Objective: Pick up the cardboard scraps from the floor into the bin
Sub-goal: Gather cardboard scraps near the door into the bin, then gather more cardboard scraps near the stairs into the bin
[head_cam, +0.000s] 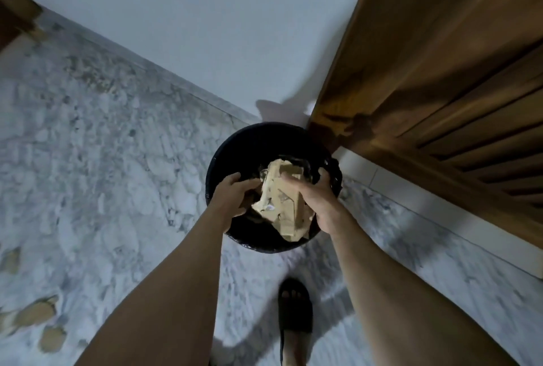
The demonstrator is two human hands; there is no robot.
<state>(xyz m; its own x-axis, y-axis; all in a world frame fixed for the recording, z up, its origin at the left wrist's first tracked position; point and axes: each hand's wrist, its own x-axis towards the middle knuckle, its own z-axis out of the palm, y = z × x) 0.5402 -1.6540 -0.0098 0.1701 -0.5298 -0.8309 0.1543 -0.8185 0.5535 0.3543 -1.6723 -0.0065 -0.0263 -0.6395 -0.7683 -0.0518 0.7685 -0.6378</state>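
Observation:
A round black bin [235, 142] stands on the marble floor in the corner between wall and wooden door. Over its opening I hold a bundle of tan cardboard scraps [282, 204]. My left hand [235, 195] grips the bundle's left side with curled fingers. My right hand [317, 198] wraps round its right side, thumb across the top. Several loose cardboard scraps [35, 315] lie on the floor at the lower left, with one more scrap [10, 260] at the left edge.
A brown wooden door [440, 78] rises at the right, a white wall [191, 13] behind the bin. My foot in a dark sandal [295, 315] stands just below the bin. Grey-white marble floor [102, 145] spreads to the left.

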